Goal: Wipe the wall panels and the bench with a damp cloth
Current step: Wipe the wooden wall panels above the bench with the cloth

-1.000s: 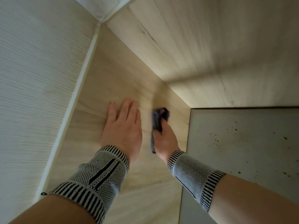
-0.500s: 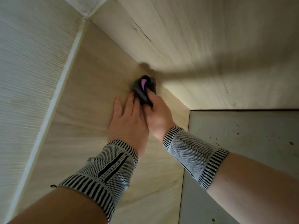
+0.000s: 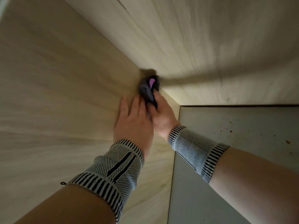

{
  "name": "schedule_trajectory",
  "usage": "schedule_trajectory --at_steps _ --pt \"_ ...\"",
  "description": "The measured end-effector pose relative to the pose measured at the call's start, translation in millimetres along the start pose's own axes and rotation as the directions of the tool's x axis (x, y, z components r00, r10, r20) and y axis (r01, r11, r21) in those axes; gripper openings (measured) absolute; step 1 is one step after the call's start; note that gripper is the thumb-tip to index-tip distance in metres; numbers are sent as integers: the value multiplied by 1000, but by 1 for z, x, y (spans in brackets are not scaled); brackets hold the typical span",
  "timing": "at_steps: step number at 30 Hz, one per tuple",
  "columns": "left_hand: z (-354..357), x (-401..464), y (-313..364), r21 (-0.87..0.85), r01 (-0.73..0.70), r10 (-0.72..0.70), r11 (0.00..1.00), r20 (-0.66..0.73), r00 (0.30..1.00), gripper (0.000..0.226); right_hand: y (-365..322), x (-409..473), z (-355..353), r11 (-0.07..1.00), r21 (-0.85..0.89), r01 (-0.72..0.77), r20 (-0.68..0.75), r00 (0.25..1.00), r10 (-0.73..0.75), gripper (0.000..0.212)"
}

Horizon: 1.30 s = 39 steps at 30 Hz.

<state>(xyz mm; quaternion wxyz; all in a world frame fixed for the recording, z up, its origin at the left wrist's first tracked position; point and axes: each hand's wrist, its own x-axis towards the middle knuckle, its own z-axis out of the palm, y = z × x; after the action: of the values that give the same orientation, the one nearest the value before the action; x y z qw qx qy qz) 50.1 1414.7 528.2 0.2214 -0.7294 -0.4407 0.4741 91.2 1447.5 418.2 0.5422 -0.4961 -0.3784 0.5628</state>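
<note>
No text, label, brand, number or sign can be read anywhere in the head view. The knitted wrist bands [image 3: 113, 172] carry only black and white stripes and a dotted weave, no lettering. The dark cloth [image 3: 148, 90] shows a plain purple patch with no print. The wood-grain wall panels [image 3: 202, 38] and the speckled grey floor [image 3: 242, 126] bear no markings.

wall panels [image 3: 202, 38] boxing in cloth [image 3: 148, 89]
</note>
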Motion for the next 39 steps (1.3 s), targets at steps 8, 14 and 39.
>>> schedule_trajectory --at_steps 8,14,39 --pt "20 35 33 -16 -69 69 998 15 998 65 89 29 -20 952 -108 -286 -17 958 286 60" --pt "29 47 45 -4 -106 106 994 31 994 60 149 43 -41 801 -358 -480 -58 868 494 54" --pt "-18 -58 -40 -14 39 -39 999 0 999 62 15 -80 29 978 1 -207 11 978 207 38"
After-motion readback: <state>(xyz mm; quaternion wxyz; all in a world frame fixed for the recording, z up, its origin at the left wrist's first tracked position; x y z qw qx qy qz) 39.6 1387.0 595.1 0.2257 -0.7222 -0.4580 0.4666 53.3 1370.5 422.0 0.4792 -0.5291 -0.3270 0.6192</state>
